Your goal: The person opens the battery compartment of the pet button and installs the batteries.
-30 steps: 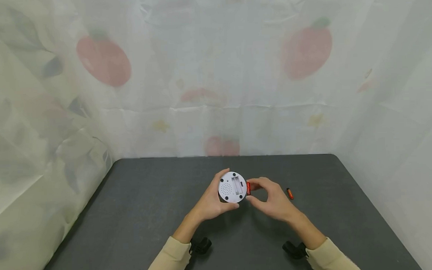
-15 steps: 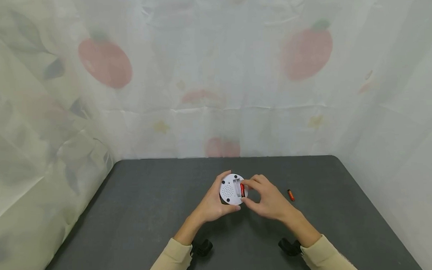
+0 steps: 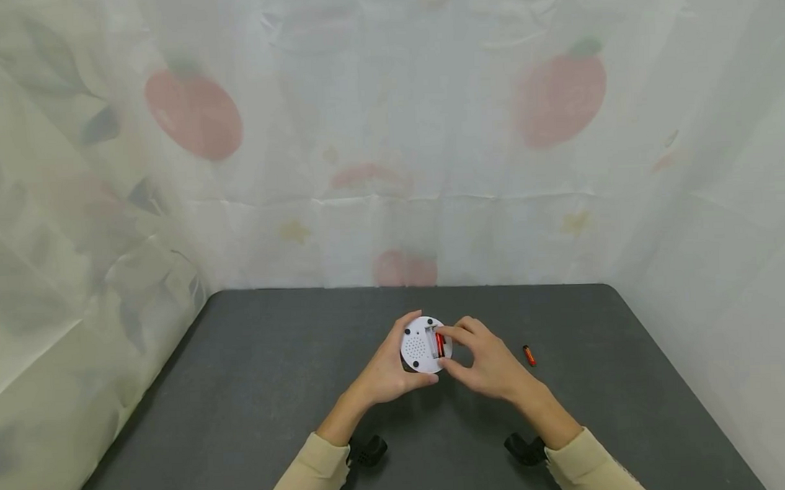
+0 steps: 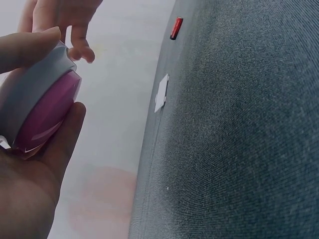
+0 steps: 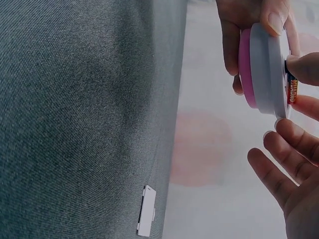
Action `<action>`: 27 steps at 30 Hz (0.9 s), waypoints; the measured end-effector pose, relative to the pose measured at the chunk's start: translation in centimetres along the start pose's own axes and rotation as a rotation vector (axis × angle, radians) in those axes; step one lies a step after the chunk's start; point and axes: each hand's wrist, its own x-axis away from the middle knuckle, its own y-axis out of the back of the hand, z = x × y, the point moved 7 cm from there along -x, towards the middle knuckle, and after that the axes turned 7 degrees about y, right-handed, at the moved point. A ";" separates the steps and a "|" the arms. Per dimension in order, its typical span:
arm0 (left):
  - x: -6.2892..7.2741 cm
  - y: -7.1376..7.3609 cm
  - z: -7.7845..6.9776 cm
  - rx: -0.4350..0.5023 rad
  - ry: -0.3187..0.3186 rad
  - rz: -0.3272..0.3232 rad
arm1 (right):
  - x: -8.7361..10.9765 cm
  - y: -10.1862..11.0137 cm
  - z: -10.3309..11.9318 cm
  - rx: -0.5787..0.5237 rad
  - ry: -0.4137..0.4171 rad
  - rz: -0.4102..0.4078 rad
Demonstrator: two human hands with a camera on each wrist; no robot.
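Observation:
My left hand (image 3: 387, 371) grips a round white device (image 3: 416, 350) by its edge, with the underside facing up. Speaker holes, dark round feet and a battery compartment show on that face, and the other side is pink (image 4: 50, 112) in the left wrist view. Between thumb and forefinger, my right hand (image 3: 490, 364) pinches a red battery (image 5: 292, 88) at the right-hand slot of the compartment. The slot beside it shows bare. In the right wrist view the remaining fingers of that hand are spread apart below the device.
A second red battery (image 3: 529, 355) lies on the dark table (image 3: 273, 372) to the right of my right hand. A small white battery cover (image 4: 161, 93) also lies on the table, hidden in the head view. Pale printed curtains (image 3: 466, 127) hang behind and at both sides.
My right hand has moved left, bringing the battery from beside the device onto its compartment, where it has since settled slightly. The left hand still holds the device in nearly the same place.

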 end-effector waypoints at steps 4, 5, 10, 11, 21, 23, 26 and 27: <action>0.0 0.0 -0.1 0.008 0.005 0.003 | 0.0 0.1 -0.2 -0.046 -0.015 -0.013; 0.0 0.0 -0.1 0.009 0.005 0.001 | 0.1 0.1 -0.3 -0.056 -0.020 -0.017; -0.1 0.0 -0.1 0.005 0.005 -0.007 | 0.2 -0.2 -0.8 -0.112 -0.069 -0.052; -0.1 0.0 -0.1 0.002 0.005 -0.008 | 0.3 -0.3 -1.0 -0.130 -0.087 -0.056; 0.0 0.3 -0.3 -0.013 0.003 -0.047 | 0.9 -2.0 -3.2 -0.489 -0.389 -0.005; 0.0 0.3 -0.3 -0.013 0.006 -0.042 | 0.9 -2.2 -3.3 -0.547 -0.410 0.002; -0.1 0.3 -0.3 -0.009 0.003 -0.040 | 0.7 -2.4 -3.3 -0.639 -0.449 -0.009; -0.1 0.3 -0.3 -0.007 0.004 -0.040 | 0.7 -2.5 -3.3 -0.663 -0.466 -0.016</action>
